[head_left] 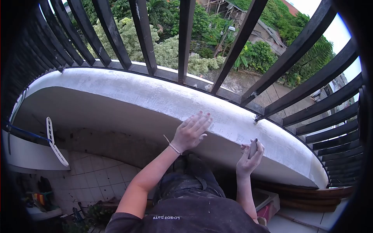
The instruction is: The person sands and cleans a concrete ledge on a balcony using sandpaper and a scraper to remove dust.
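Observation:
A white, dusty ledge (155, 93) curves across the view below a dark railing. My left hand (191, 131) lies flat on the ledge's near edge, its fingers stretched out and whitened with dust; nothing shows in it. To its right, my right hand (250, 157) is raised at the same edge, the fingers wrapped round a small grey block (253, 148). Both hands are coated in pale powder. A beaded bracelet (175, 148) is on my left wrist, and a thin stick-like thing shows beside it.
Dark slanted railing bars (185, 39) stand along the ledge's far side. A white slotted strip (54, 141) hangs at the left on a blue cord. Below are floor tiles (91, 174), plants and a pale box (268, 200). Beyond the railing are trees and a road.

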Available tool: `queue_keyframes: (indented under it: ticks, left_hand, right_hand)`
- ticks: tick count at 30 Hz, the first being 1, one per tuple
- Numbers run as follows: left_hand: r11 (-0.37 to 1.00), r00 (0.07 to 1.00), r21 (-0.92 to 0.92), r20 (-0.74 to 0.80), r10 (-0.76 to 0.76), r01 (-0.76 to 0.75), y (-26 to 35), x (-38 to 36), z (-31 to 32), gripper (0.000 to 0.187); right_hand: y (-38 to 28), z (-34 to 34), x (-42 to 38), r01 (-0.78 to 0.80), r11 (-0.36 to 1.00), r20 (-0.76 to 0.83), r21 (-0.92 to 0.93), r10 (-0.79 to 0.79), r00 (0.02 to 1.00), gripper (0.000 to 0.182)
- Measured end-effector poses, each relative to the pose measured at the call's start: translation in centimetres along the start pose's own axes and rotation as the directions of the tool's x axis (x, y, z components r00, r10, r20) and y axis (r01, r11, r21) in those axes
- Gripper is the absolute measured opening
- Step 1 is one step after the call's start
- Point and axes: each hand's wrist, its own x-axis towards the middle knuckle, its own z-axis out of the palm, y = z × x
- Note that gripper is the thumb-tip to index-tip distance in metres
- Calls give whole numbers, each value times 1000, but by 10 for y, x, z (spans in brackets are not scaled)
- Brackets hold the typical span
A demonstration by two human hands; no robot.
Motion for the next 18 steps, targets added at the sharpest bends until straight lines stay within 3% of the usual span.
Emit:
queue_keyframes:
  ticks: [2, 4, 5, 7, 10, 14, 18]
  left_hand:
    - [981, 979, 96, -127, -158, 171, -64, -27, -28, 50]
    - [892, 916, 243, -235, -326, 380, -132, -63, -63, 47]
    - [820, 861, 294, -305, -407, 491, -166, -84, -76, 48]
    - [712, 697, 140, -402, -594, 688, -216, -114, -104, 47]
    - [385, 512, 369, -361, -779, 846, -234, -120, -138, 48]
    - [220, 239, 101, -257, -936, 970, -244, -98, -143, 52]
    - [187, 104, -313, -264, -959, 931, -266, -93, -105, 59]
  right_hand:
    - [-2, 0, 0, -118, 987, 52, 106, 113, 992, 36]
    - [-12, 3, 2, -59, 998, 119, 17, 57, 991, 36]
    - [-17, 6, 2, -29, 999, 154, -27, 32, 988, 36]
    - [-24, 21, -1, 0, 999, 224, 39, -9, 974, 39]
    - [-38, 38, 3, 184, 983, 391, -9, -166, 905, 43]
    - [-56, 66, 22, 397, 917, 533, 26, -348, 771, 51]
    - [-60, 94, 42, 535, 839, 622, 102, -474, 624, 55]
